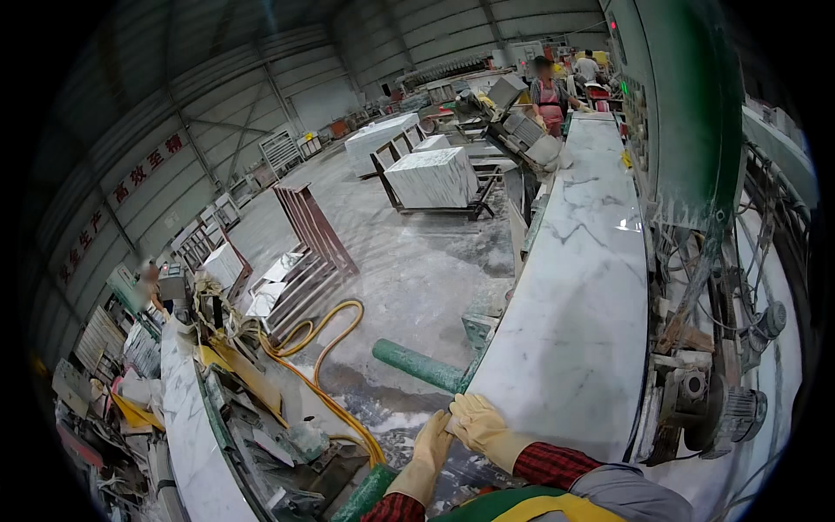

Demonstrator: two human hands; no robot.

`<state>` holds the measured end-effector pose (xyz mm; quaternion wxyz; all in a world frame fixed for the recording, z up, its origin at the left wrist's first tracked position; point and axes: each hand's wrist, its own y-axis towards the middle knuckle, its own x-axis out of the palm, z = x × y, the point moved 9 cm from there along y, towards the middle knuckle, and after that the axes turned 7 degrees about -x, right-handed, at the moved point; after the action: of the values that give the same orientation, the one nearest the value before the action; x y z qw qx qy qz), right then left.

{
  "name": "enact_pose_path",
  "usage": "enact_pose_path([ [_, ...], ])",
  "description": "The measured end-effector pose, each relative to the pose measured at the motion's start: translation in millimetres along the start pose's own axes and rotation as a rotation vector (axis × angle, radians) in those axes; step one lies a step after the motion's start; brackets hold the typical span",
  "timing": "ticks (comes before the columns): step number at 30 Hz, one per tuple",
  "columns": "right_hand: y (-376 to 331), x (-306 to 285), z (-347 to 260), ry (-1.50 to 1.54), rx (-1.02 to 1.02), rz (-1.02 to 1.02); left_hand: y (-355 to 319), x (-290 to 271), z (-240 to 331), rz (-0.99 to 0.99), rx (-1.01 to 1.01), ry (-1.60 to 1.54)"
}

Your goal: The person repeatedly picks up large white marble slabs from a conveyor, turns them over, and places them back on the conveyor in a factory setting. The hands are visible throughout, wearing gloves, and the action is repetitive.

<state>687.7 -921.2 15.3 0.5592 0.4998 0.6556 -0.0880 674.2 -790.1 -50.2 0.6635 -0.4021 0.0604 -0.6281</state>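
Observation:
Both of my hands wear cream rubber gloves and meet at the near left corner of a long white marble slab (574, 287) with grey veins. My right hand (481, 424) has its fingers curled at the slab's edge. Right beside it, my left hand (430, 452) points up with its fingers pressed together, close to the right hand's fingertips. Whatever lies between the fingers is hidden. A green roller (417, 364) sticks out left of the slab, just beyond my hands. Another green roller (365, 494) lies beside my left forearm.
Right of the slab stands a tall green machine (687, 104), with motors (718, 409) and cables below. A yellow hose (326, 391) loops over the floor. Brown metal racks (317, 230) and marble blocks (432, 178) stand farther off. A person (548, 96) works at the slab's far end.

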Motion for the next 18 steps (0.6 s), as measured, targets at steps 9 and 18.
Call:
enact_pose_path([
  [9, -24.1, -23.3, -13.3, -0.043, -0.075, 0.094, 20.1, -11.6, -10.2, -0.078, 0.001, -0.013],
  [18, -111.9, -55.4, 0.6, -0.076, 0.132, -0.163, 17.4, -42.7, -11.4, -0.079, -0.176, 0.178],
])
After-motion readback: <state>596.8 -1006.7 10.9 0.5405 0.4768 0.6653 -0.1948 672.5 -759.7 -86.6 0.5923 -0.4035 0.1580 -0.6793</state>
